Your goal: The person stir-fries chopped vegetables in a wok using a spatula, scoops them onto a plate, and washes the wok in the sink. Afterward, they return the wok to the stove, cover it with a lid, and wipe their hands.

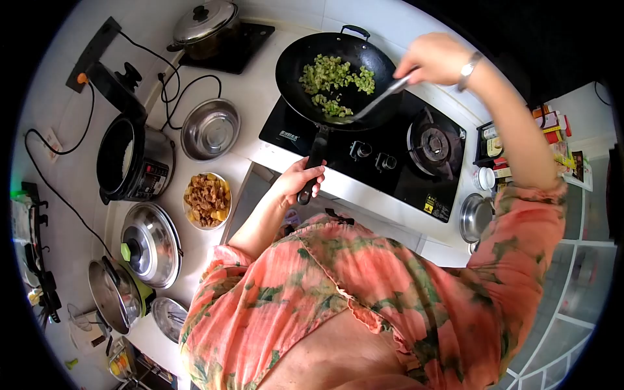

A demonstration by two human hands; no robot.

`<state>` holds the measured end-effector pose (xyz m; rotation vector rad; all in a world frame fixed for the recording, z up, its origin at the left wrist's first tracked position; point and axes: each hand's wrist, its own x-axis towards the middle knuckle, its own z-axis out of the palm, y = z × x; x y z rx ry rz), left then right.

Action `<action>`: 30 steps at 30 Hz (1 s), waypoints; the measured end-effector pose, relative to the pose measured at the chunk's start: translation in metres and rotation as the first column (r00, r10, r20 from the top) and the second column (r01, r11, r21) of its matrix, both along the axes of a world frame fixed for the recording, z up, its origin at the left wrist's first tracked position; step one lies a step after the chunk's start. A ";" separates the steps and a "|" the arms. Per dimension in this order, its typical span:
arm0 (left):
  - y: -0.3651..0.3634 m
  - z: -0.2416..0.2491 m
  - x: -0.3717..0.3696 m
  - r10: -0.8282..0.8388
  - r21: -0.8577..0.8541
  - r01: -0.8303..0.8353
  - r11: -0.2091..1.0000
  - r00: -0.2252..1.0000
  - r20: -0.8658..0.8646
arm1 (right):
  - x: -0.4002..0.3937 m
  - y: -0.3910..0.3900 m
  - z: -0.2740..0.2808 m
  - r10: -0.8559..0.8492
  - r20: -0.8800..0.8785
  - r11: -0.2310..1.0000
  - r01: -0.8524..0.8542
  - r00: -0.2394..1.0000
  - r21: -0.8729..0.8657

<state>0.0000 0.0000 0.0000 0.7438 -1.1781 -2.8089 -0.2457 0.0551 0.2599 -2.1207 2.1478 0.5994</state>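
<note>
A black wok [296,65] sits over the left burner of the gas stove, with chopped green vegetables [328,73] spread inside it. My left hand [300,179] is wrapped round the wok's black handle [318,151], at the near side of the pan. Above the wok's right rim, my right hand [437,60] grips a metal spatula [380,99]. The spatula slants down to the left, its lower end among the greens near the wok's near side.
The bare right burner [432,142] is beside the wok. Leftward stand a bowl of browned meat chunks [207,200], a steel bowl [210,130], an open rice cooker [155,170] and a lidded pot [207,29]. Seasoning bottles [492,146] and a metal bowl [476,218] are at right.
</note>
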 end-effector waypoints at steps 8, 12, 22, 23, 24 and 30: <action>0.000 0.001 0.000 0.012 -0.005 -0.012 1.000 1.000 0.017 | -0.053 -0.024 -0.062 -0.304 0.186 0.889 0.348 0.934 -0.297; 0.000 0.004 -0.001 0.010 -0.019 -0.009 1.000 1.000 0.018 | -0.064 0.018 -0.034 -0.354 0.089 0.840 0.358 0.931 -0.408; 0.001 0.003 -0.001 0.006 -0.035 -0.005 0.999 1.000 0.029 | -0.092 0.058 -0.124 -0.125 0.625 0.697 0.517 0.770 -0.497; 0.002 0.003 -0.002 0.009 -0.030 -0.008 1.000 1.000 0.030 | -0.095 0.060 -0.131 -0.125 0.626 0.701 0.515 0.770 -0.494; 0.002 0.002 -0.002 0.004 -0.033 -0.003 0.999 1.000 0.028 | -0.091 0.061 -0.133 -0.273 0.829 0.659 0.722 0.488 -0.208; 0.001 0.003 -0.001 0.003 -0.021 -0.002 1.000 0.999 0.037 | -0.074 0.123 -0.173 -0.454 0.890 0.467 0.841 -0.038 0.274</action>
